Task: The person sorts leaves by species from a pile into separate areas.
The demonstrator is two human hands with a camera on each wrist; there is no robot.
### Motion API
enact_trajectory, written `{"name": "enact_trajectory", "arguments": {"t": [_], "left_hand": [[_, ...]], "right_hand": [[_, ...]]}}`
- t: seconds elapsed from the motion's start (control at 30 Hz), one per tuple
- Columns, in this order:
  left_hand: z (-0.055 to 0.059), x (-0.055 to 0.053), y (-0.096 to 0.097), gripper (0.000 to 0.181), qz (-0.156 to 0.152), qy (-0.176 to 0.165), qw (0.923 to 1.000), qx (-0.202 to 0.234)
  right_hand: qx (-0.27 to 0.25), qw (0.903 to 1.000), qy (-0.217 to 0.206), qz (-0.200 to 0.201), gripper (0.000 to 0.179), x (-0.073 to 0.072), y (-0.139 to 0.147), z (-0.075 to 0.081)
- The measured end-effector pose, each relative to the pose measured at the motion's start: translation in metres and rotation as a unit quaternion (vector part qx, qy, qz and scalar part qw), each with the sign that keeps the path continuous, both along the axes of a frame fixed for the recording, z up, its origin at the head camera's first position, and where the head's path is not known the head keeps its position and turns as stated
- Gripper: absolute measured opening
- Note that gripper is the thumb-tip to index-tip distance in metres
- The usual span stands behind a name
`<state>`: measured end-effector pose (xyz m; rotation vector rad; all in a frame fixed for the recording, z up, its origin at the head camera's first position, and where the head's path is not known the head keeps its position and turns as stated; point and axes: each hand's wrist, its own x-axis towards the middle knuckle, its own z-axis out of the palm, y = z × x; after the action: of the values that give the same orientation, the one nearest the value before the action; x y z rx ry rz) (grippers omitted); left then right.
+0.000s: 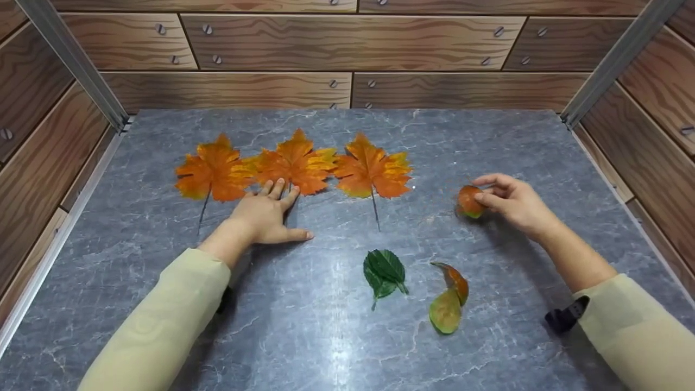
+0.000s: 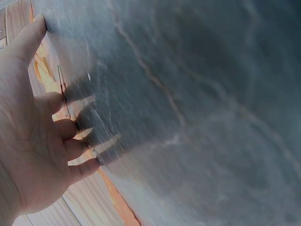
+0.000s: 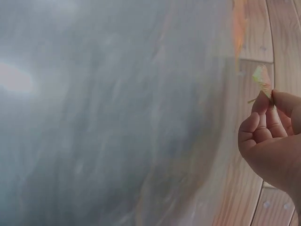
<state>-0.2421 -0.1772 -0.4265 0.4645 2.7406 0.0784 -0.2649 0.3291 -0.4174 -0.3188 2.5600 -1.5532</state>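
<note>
Held the small orange leaf (image 1: 469,200) at the fingertips of the right hand (image 1: 511,203), just off their left side in the head view and well apart from the left hand (image 1: 266,214). Could not tell its exact height over the grey marbled table (image 1: 516,347). Saw it in the right wrist view jutting past the fingertips, against the plank-patterned wall.

Found three orange-yellow maple leaves in a row toward the far side: the left maple leaf (image 1: 214,171), the middle maple leaf (image 1: 297,163) and the right maple leaf (image 1: 372,165), meeting or overlapping at the edges. Noted a pair of green leaves (image 1: 384,271) nearer the front, one overlapping the other, and to their right a curled reddish leaf (image 1: 459,283) touching a yellow-green leaf (image 1: 445,313). Hid part of the middle maple leaf's stem beneath the left hand.

Pinched the small orange leaf between right thumb and fingertips — almost closed together there. Laid the left hand palm down, with fingers spread and thumb stretched sideways — fingertips at the middle maple leaf's lower edge, gripping nothing.
</note>
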Motion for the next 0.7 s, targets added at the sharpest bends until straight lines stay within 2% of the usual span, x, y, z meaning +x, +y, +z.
{"name": "enact_trajectory", "arguments": {"t": [0.13, 0.37, 0.7], "left_hand": [[0.001, 0.001, 0.0, 0.115, 0.0, -0.001, 1.0, 0.001], [0.002, 0.002, 0.0, 0.113, 0.003, -0.005, 1.0, 0.005], [0.001, 0.001, 0.0, 0.114, 0.002, -0.006, 1.0, -0.001]], "right_hand": [[0.028, 0.9995, -0.008, -0.008, 0.038, -0.004, 0.01, -0.006], [0.042, 0.998, -0.041, -0.023, 0.043, -0.008, 0.017, -0.011], [0.042, 0.9982, -0.034, -0.026, 0.043, -0.01, 0.017, -0.014]]}}
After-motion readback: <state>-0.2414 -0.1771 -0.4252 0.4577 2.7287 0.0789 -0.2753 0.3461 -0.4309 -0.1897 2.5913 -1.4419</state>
